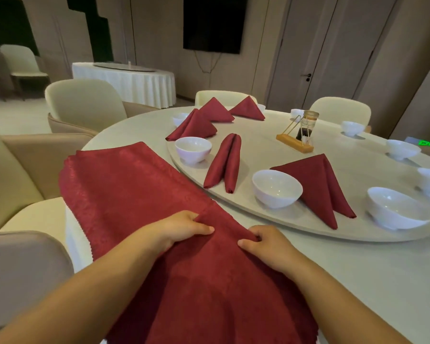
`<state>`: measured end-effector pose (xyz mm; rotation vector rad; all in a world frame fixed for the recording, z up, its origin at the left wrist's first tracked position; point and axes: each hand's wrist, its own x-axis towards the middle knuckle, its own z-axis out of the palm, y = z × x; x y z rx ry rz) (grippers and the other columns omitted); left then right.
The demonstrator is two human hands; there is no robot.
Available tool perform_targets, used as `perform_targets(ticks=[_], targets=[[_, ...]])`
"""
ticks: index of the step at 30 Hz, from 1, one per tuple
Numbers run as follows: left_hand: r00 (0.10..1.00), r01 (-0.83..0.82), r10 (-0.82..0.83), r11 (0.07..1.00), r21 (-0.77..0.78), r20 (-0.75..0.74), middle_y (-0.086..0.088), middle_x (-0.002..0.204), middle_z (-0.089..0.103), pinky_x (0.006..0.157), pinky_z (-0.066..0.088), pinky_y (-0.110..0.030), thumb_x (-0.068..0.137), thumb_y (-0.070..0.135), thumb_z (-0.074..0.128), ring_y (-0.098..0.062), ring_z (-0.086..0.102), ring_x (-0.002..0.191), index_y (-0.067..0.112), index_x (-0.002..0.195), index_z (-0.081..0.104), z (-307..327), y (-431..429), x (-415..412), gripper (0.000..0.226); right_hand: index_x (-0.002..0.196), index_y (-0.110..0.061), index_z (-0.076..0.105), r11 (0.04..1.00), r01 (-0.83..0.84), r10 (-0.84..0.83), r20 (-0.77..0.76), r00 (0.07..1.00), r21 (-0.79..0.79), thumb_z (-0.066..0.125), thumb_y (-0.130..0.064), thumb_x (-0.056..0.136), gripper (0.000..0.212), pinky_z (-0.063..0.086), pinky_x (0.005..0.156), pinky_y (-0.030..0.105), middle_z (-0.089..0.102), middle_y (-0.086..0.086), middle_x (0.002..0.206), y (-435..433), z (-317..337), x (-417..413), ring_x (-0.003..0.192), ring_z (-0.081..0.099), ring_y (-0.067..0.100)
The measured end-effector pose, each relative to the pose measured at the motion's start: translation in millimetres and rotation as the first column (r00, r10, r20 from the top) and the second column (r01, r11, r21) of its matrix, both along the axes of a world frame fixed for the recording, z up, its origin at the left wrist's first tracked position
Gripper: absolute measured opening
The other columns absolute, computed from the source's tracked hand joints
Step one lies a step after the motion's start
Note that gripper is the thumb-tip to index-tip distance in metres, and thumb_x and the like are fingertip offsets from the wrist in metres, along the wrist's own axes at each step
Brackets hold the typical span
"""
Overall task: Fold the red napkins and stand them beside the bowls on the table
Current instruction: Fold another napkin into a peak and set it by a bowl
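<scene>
While both forearms reach in from the bottom of the view, the left hand (184, 227) and right hand (263, 240) sit close together on the big red napkin (139, 194). Thumbs point at each other and fingers are curled, so each grip is pinching up a small ridge of cloth.

Only writing-ish thing is a green lit sign (426, 143) at the far right, too blurry to read.

That napkin has a faint woven pattern and a zigzag-cut edge. It's spread open on the near-left of the smooth white tabletop (358, 269), draping off the edge toward the person.

On the pale oval turntable (283, 228), a glossy white bowl (276, 188) touches a pyramid-folded napkin (320, 184) standing just right of it. A second bowl (193, 148) has a narrow two-roll napkin (225, 162) beside it. Three more peaked napkins (215, 110) stand at the far side. More white bowls ring the right edge. A wooden-based stand (296, 142) with thin metal rods sits mid-turntable, a glass jar just behind it.
</scene>
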<state>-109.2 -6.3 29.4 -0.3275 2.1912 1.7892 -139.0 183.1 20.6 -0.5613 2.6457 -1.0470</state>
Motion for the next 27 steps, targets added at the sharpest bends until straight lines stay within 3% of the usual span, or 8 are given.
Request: perform_targets(ticks=[5,8,13,16,20,24,27], targets=[[0.999,-0.016,0.017,1.000,-0.026,0.027,0.000,0.055,0.066,0.055,0.053,-0.022,0.086,0.005,0.061,-0.009,0.061,0.046,0.009,0.072,0.065,-10,-3,-32,0.015,0.059,-0.024,0.041,0.986,0.055,-0.034,-0.133,0.991,0.155,0.055,-0.032,0.087,0.033,0.030,0.056,0.024,0.045,-0.010,0.061,-10,-13,-26,0.065,0.045,0.012],[0.999,-0.031,0.030,0.992,-0.122,-0.010,-0.002,0.062,0.064,0.061,0.052,-0.024,0.084,0.009,0.064,-0.012,0.059,0.051,0.008,0.073,0.063,-11,-5,-50,0.011,0.065,-0.029,0.044,0.972,0.054,-0.015,-0.168,0.986,0.230,0.053,-0.037,0.087,0.025,0.031,0.069,0.025,0.046,-0.014,0.066,-14,-14,-37,0.075,0.048,0.011],[0.998,-0.008,-0.008,0.958,-0.288,-0.055,0.008,0.045,0.054,0.040,0.037,-0.012,0.082,0.013,0.067,-0.003,0.047,0.036,0.012,0.062,0.058,-8,-11,-60,0.023,0.067,-0.032,0.049,0.983,0.062,-0.045,-0.099,0.994,0.172,0.062,-0.036,0.082,0.020,0.037,0.074,0.026,0.052,-0.015,0.074,-7,-17,-48,0.082,0.053,0.011],[0.996,0.067,-0.085,0.926,-0.372,-0.032,0.006,0.059,0.055,0.039,0.033,-0.012,0.083,0.016,0.066,-0.005,0.047,0.050,0.017,0.075,0.063,-4,-19,-51,0.008,0.077,-0.031,0.057,0.989,0.054,-0.049,-0.039,0.998,0.139,0.066,-0.029,0.080,0.009,0.045,0.079,0.026,0.058,-0.011,0.085,10,-14,-46,0.087,0.057,0.011],[0.992,0.108,-0.126,0.907,-0.407,-0.018,0.009,0.071,0.057,0.050,0.040,-0.012,0.081,0.009,0.067,-0.002,0.050,0.062,0.023,0.088,0.061,3,-40,-16,0.016,0.092,-0.019,0.062,0.995,0.063,-0.068,0.073,0.995,0.076,0.067,-0.013,0.081,0.013,0.038,0.059,0.002,0.055,-0.011,0.081,46,-3,-34,0.072,0.052,-0.002],[0.983,0.140,-0.175,0.902,-0.408,-0.048,0.014,0.069,0.070,0.062,0.047,-0.008,0.078,-0.007,0.066,0.001,0.062,0.063,0.021,0.083,0.063,0,-61,36,0.029,0.089,-0.020,0.061,0.993,0.069,-0.084,0.175,0.981,0.092,0.064,-0.007,0.082,0.015,0.038,0.053,0.001,0.057,-0.005,0.087,80,5,-20,0.072,0.052,0.001],[0.988,0.102,-0.147,0.866,-0.490,-0.054,0.018,0.062,0.068,0.063,0.046,-0.010,0.078,-0.005,0.066,0.004,0.059,0.058,0.027,0.079,0.063,-2,-74,60,0.033,0.082,-0.016,0.062,0.993,0.051,-0.075,0.231,0.970,0.109,0.063,-0.002,0.081,0.014,0.038,0.047,0.006,0.056,-0.004,0.078,91,7,-11,0.059,0.051,0.001]])
